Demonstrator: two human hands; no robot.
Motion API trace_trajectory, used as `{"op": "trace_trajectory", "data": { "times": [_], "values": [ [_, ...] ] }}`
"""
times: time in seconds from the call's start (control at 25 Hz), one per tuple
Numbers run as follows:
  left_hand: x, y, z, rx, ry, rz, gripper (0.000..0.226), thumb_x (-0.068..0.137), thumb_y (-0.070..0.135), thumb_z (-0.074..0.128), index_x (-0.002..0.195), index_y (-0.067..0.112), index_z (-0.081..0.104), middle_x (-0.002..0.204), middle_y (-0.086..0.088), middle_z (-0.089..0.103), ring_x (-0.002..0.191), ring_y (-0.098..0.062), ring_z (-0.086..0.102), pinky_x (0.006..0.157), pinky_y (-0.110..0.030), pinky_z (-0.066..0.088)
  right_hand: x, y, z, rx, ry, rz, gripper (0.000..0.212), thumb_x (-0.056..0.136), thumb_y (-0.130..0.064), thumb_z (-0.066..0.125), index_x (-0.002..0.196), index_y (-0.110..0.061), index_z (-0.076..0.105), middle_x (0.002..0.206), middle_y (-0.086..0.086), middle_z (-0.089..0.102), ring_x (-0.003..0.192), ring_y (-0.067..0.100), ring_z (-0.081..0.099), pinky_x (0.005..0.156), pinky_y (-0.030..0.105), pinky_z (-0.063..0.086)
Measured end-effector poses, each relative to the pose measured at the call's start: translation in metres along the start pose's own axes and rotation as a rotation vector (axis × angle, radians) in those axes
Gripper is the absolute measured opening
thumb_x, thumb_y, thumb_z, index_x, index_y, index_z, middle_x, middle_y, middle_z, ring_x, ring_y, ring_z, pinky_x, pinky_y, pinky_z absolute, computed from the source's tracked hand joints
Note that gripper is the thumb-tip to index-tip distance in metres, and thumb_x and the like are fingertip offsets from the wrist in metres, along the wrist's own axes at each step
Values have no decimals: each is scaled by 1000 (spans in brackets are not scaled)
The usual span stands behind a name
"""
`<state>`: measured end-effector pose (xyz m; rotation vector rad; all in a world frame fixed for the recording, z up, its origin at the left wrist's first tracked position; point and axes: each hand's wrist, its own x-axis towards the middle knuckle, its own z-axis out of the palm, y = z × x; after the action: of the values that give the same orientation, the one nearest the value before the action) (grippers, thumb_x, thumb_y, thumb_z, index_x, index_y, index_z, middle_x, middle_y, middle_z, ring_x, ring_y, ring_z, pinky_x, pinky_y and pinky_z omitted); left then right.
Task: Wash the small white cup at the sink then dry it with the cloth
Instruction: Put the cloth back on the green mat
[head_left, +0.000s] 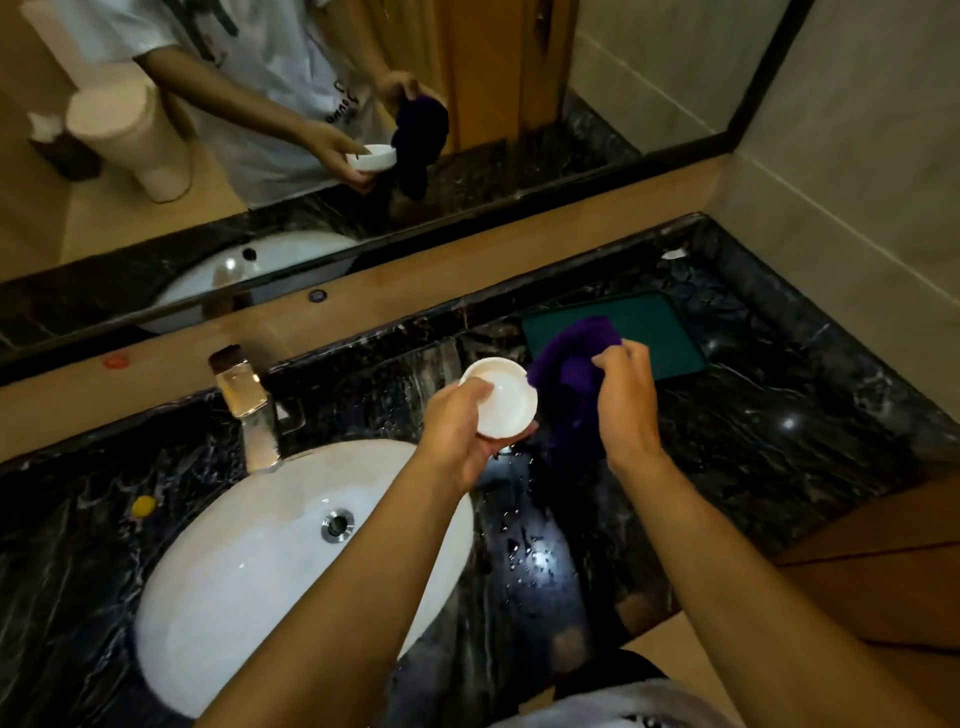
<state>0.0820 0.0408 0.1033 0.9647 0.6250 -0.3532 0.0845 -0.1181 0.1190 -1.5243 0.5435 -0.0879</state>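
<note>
My left hand (460, 428) holds the small white cup (506, 400) above the dark marble counter, just right of the sink; the thumb rests on the cup's rim and its opening faces up toward me. My right hand (626, 400) grips a purple cloth (569, 374) that hangs down right beside the cup, touching or nearly touching its right edge. The white oval sink (249, 571) lies at the lower left, with a chrome tap (249, 405) behind it.
A dark green mat (660, 327) lies on the counter behind the cloth. Water drops speckle the black marble counter (779, 415) near the sink. A small yellow object (144, 505) sits left of the basin. A mirror (311, 130) runs along the back; tiled wall at right.
</note>
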Motion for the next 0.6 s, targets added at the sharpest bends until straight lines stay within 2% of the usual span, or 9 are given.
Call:
{"op": "trace_trajectory", "data": {
  "times": [0.08, 0.16, 0.24, 0.32, 0.48, 0.56, 0.6],
  "values": [
    [22, -6, 28, 27, 38, 1, 22, 95, -3, 48, 106, 13, 58, 126, -22, 57, 108, -43, 61, 86, -65, 58, 39, -4, -15, 6, -6, 20, 17, 85, -27, 47, 100, -30, 56, 96, 2, 66, 88, 27, 63, 80, 46, 52],
    [45, -13, 56, 49, 85, -7, 25, 93, -5, 48, 106, 14, 58, 127, -23, 56, 108, -44, 61, 87, -66, 57, 80, -5, -28, -72, -12, 5, 21, 83, -30, 49, 102, -33, 57, 102, 3, 69, 96, 33, 65, 86, 52, 54],
    [67, -18, 79, 61, 127, -11, 26, 91, -6, 47, 105, 14, 58, 125, -23, 57, 111, -46, 60, 86, -67, 57, 118, -7, -39, -186, -36, -53, 34, 86, -31, 54, 120, -25, 59, 118, 4, 65, 106, 28, 63, 95, 47, 53],
    [89, -22, 100, 73, 156, -9, 28, 91, -7, 48, 110, 11, 59, 125, -22, 56, 115, -48, 57, 84, -67, 58, 156, -6, -48, -322, -55, -119, 42, 92, -27, 61, 132, -17, 57, 128, 2, 51, 110, 19, 55, 101, 36, 46],
    [120, -26, 120, 135, 209, -3, 34, 93, -7, 52, 125, 6, 55, 119, -15, 56, 110, -43, 57, 78, -59, 61, 210, 6, -60, -519, -40, -192, 46, 97, -29, 66, 138, -14, 53, 140, 7, 42, 108, 11, 45, 95, 21, 38],
    [132, -28, 122, 183, 239, 5, 35, 93, -7, 55, 126, 4, 57, 116, -13, 57, 107, -40, 58, 79, -60, 62, 225, 20, -65, -579, -42, -179, 50, 96, -30, 69, 139, -13, 52, 144, 10, 40, 111, 15, 49, 92, 20, 37],
    [139, -29, 122, 207, 257, 8, 35, 93, -6, 57, 126, 4, 58, 116, -12, 57, 108, -41, 59, 78, -60, 62, 233, 28, -68, -607, -52, -163, 50, 95, -28, 70, 139, -13, 51, 144, 12, 40, 114, 22, 53, 93, 23, 40]
  ]
}}
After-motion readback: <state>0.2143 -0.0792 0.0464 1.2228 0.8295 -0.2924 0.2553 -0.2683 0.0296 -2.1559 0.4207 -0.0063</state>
